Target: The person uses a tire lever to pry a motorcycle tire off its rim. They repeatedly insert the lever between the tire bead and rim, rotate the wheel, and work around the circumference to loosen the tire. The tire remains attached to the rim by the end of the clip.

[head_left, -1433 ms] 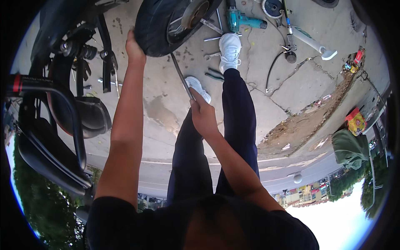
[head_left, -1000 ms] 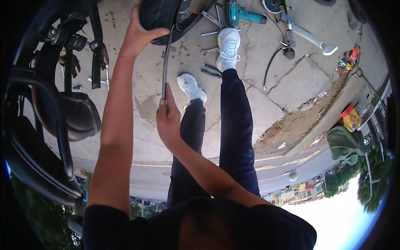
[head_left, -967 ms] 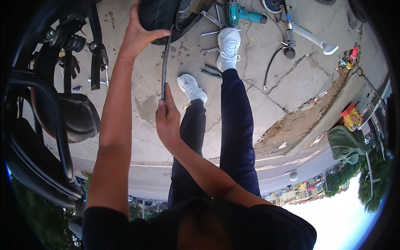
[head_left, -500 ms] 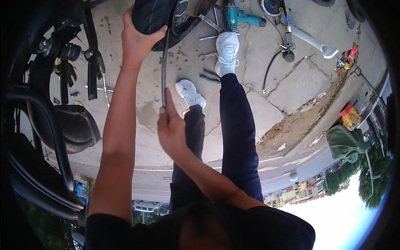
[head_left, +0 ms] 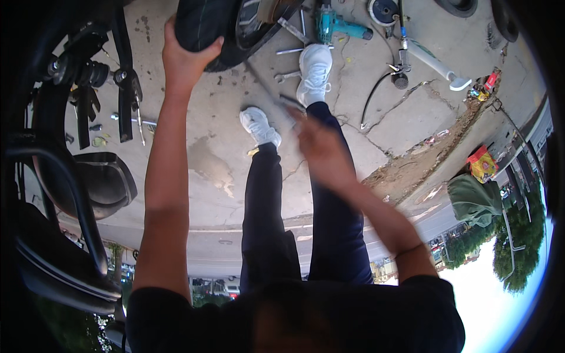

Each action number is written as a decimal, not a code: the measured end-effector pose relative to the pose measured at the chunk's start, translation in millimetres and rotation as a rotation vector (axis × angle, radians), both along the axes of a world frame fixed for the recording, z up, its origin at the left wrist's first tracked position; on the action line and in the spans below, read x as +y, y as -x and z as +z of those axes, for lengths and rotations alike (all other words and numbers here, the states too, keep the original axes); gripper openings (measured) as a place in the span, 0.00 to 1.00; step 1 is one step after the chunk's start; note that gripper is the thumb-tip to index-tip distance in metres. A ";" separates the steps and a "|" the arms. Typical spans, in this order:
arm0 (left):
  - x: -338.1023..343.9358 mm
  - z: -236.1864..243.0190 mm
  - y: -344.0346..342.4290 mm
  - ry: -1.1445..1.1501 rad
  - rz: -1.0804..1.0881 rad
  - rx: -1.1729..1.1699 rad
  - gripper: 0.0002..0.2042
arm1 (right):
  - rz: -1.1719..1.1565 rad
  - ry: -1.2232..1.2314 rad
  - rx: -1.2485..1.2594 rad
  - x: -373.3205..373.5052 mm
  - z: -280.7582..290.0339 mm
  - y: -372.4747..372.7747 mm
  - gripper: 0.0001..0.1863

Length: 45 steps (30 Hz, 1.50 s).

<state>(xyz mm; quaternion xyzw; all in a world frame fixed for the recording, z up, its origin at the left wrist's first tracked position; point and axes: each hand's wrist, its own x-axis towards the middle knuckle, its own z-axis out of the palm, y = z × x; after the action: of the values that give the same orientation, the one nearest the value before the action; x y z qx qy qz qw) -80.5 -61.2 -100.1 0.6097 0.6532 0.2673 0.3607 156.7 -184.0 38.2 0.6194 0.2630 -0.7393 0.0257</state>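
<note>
Your left hand, spread wide, clasps the tyre just ahead of it, while your right hand, blurred by motion, is closed round the bar, whose far end points toward the tyre, with the drill well ahead of that hand.

Pretty dark palette, tbh: black is being worn up top in the shirt, dark navy in the trousers, plain white in the shoes. Black's being shown by the tyre, grey by the blurry bar, teal and black by the drill, red-and-yellow by the bag.
</note>
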 end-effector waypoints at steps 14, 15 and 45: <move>7.2 5.3 2.9 0.068 0.024 -0.005 0.40 | -0.189 -0.329 -0.196 -71.2 -37.0 -8.5 0.20; 6.0 4.7 -0.8 0.082 0.019 -0.029 0.41 | -0.180 -0.422 -0.187 -64.9 -53.6 -14.7 0.19; 44.0 23.9 45.8 0.429 -0.101 -0.253 0.43 | -0.800 -0.108 0.130 -32.6 8.3 -29.6 0.09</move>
<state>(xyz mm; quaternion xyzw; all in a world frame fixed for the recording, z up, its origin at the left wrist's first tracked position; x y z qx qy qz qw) -126.3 -17.2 -76.2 0.5128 0.6135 0.1784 0.5734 186.4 -216.7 46.5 0.6252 0.0410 -0.7137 -0.3132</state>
